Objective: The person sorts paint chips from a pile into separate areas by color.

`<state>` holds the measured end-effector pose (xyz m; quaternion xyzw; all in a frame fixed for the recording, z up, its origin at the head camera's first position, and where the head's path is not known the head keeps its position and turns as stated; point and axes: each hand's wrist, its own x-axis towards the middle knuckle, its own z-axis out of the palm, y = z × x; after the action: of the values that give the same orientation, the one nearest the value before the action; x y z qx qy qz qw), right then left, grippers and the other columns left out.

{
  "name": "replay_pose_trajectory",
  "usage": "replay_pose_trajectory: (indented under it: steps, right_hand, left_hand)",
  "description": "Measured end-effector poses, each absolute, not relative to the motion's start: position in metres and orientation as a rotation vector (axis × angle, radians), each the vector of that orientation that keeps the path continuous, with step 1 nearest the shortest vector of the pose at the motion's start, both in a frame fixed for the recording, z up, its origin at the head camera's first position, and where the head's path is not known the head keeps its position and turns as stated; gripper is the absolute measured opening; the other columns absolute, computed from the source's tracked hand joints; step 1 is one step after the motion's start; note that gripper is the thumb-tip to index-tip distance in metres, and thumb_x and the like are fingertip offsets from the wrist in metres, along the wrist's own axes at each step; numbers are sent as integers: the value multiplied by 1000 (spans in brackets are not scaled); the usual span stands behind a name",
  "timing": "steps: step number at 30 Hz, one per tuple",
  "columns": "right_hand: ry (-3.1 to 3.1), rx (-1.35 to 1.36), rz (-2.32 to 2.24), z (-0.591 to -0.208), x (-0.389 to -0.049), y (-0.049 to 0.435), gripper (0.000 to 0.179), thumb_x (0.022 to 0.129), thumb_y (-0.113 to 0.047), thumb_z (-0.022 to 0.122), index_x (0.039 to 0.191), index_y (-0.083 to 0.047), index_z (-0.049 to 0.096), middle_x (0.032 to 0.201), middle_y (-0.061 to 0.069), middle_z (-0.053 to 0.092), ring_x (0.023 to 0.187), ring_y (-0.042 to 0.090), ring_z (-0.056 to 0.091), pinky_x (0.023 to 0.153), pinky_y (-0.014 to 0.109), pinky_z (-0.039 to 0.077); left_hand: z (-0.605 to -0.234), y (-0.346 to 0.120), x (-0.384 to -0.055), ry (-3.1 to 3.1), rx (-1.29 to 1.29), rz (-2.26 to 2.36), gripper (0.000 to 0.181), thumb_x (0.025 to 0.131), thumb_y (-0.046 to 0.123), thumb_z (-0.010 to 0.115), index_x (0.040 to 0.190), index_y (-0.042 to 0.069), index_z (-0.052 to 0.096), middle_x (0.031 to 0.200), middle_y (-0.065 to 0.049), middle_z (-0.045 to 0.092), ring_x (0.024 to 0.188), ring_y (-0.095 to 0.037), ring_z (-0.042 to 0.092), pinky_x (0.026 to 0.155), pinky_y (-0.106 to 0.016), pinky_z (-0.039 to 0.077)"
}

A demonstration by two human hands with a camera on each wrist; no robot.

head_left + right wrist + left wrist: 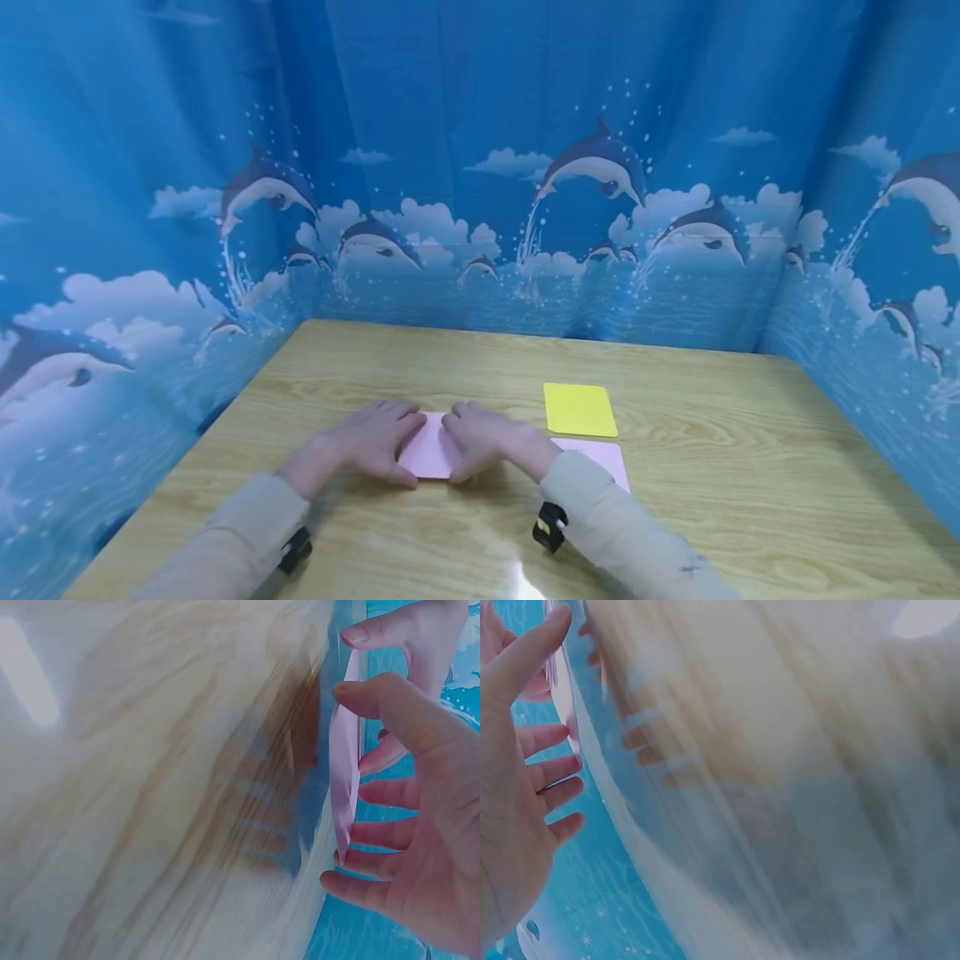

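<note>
A pink square sheet lies low over the wooden table between my two hands. My left hand holds its left side, thumb at the near edge and fingers toward the far edge. On the opposite side, my right hand grips the sheet in the same way. The right wrist view shows the pink sheet nearly edge-on and slightly bowed, between thumb and fingers. In the left wrist view only a thin strip of it shows beside the fingers.
Right of my hands lie a yellow square sheet and, nearer me, a second pink sheet, partly covered by my right sleeve. A blue dolphin-print curtain surrounds the wooden table at the back and sides.
</note>
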<state>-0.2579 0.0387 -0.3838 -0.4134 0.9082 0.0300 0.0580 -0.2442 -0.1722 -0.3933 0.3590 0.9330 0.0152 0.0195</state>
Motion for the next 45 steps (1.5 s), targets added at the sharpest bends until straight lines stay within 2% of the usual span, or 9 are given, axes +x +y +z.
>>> replay_pose_trajectory:
  steps: [6, 10, 16, 25, 34, 45]
  right_hand:
    - [2778, -1320, 80, -384, -259, 58, 67, 68, -46, 73, 116, -5, 53, 115, 9, 51, 100, 20, 49, 89, 29, 44]
    - [2803, -1330, 97, -384, -258, 74, 69, 69, -50, 72, 118, -5, 53, 118, 10, 50, 104, 21, 50, 91, 31, 44]
    - [2842, -1284, 37, -382, -253, 105, 77, 69, -57, 70, 123, -5, 52, 131, 15, 45, 118, 27, 45, 94, 41, 42]
    - [2849, -1149, -162, -379, -246, 154, 70, 70, -52, 71, 120, -8, 52, 135, 18, 39, 119, 31, 41, 90, 45, 42]
    - [2887, -1107, -214, -382, -238, 195, 64, 68, -47, 73, 116, -8, 54, 129, 19, 44, 112, 33, 47, 86, 48, 44]
    - [2864, -1036, -220, -385, -227, 229, 64, 67, -46, 75, 115, -9, 55, 125, 15, 47, 110, 30, 47, 88, 47, 43]
  left_hand:
    - [-393, -157, -249, 2963, 1249, -10, 80, 68, 70, 61, 118, 7, 54, 120, -11, 51, 112, -27, 46, 99, -44, 35]
    - [-392, -145, -251, 2980, 1276, -48, 75, 69, 72, 59, 111, 9, 55, 116, -8, 51, 110, -24, 47, 98, -41, 36]
    - [-389, -121, -253, 2966, 1294, -74, 74, 70, 73, 55, 110, 11, 54, 118, -7, 51, 112, -24, 46, 100, -42, 34]
    - [-384, -79, -255, 2943, 1323, -143, 77, 72, 75, 50, 114, 10, 54, 121, -8, 51, 113, -23, 45, 100, -42, 34]
    - [-383, -29, -249, 2916, 1374, -300, 76, 73, 77, 47, 110, 11, 54, 107, -3, 51, 100, -18, 47, 89, -34, 41]
    - [-390, 7, -245, 2863, 1343, -352, 86, 70, 85, 37, 116, 13, 53, 111, -2, 51, 102, -16, 45, 88, -33, 40]
